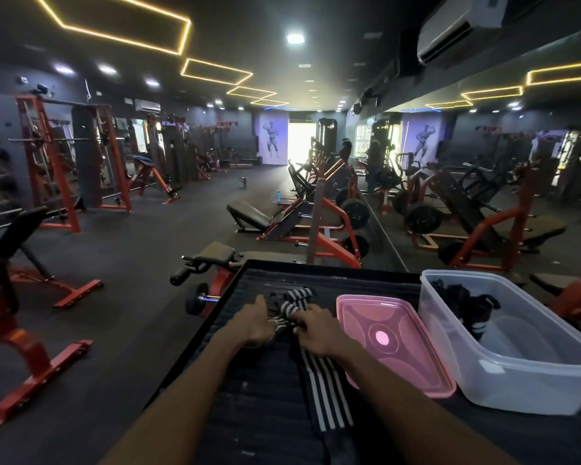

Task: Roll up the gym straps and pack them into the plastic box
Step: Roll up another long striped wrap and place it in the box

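A black-and-white striped strap (319, 380) runs up the dark ribbed platform (249, 414) to both hands; the left hand (254, 322) and right hand (316, 330) pinch its bunched end between them; beside them lies a pink lid (393, 344) (upside down, it seems); further right, the clear plastic box (517, 374) holds dark straps (463, 303).

The dark table (265, 414) has bare room on its left side, beside the left hand (254, 325), and more bare room along the far edge. In the middle a striped strap (319, 391) lies in a long line toward the person, so a hand sliding across would bump it. To the right, the pink lid (393, 344) lies flat, touching the plastic box (517, 374). The box is open on top. Dark straps (463, 303) fill its far end, but the near end is bare.
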Tool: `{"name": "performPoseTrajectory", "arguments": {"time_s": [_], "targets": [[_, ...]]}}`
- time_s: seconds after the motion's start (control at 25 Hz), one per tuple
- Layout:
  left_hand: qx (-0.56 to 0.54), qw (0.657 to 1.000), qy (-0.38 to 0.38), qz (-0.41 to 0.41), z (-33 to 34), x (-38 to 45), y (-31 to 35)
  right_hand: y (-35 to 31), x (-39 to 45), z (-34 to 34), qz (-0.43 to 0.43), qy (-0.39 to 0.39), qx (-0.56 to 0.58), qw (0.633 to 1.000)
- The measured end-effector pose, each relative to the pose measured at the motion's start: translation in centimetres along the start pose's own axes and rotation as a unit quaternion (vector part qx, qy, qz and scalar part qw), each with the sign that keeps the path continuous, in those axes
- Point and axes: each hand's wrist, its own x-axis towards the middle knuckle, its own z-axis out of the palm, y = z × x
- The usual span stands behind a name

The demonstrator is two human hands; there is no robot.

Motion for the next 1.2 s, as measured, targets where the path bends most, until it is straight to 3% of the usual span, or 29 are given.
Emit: {"name": "performPoseTrajectory", "arguments": {"time_s": [0.12, 0.24, 0.36, 0.52, 0.76, 0.84, 0.96, 1.0, 1.12, 1.2], "targets": [[0.024, 1.000, -0.002, 0.008, -0.4, 0.0, -0.2, -0.7, 0.7, 0.7, 0.040, -0.003, -0.014, 0.999], [0.061, 0.998, -0.017, -0.002, -0.3, -0.1, -1.0, -1.4, 0.3, 0.9, 0.068, 0.067, -0.040, 0.995], [0.010, 0.999, -0.036, 0.017, -0.8, -0.7, -2.0, -2.3, 0.2, 0.5, 0.071, 0.116, -0.051, 0.989], [-0.114, 0.988, -0.100, 0.035, -2.4, -2.4, -2.9, -2.6, 0.2, -1.0, 0.045, 0.067, 0.184, 0.980], [-0.146, 0.952, -0.252, 0.090, -5.5, -6.4, -2.1, -2.4, -1.7, -4.4, 0.086, 0.012, 0.411, 0.908], [-0.133, 0.970, -0.170, 0.108, -6.2, -6.6, -1.0, -2.8, -2.3, -4.8, 0.104, 0.025, 0.481, 0.870], [-0.103, 0.982, 0.092, 0.130, -6.0, -6.3, 0.9, -4.5, -3.3, -5.7, 0.101, 0.048, 0.536, 0.837], [-0.102, 0.975, 0.130, 0.149, -5.7, -6.2, 1.2, -5.2, -3.9, -6.3, 0.099, 0.058, 0.550, 0.827], [-0.218, 0.942, 0.132, 0.218, -6.0, -6.3, 2.0, -5.6, -4.4, -7.4, 0.092, 0.085, 0.582, 0.803], [-0.251, 0.920, 0.114, 0.278, -6.6, -5.9, 2.2, -5.6, -4.7, -8.1, 0.089, 0.078, 0.571, 0.812]]}}
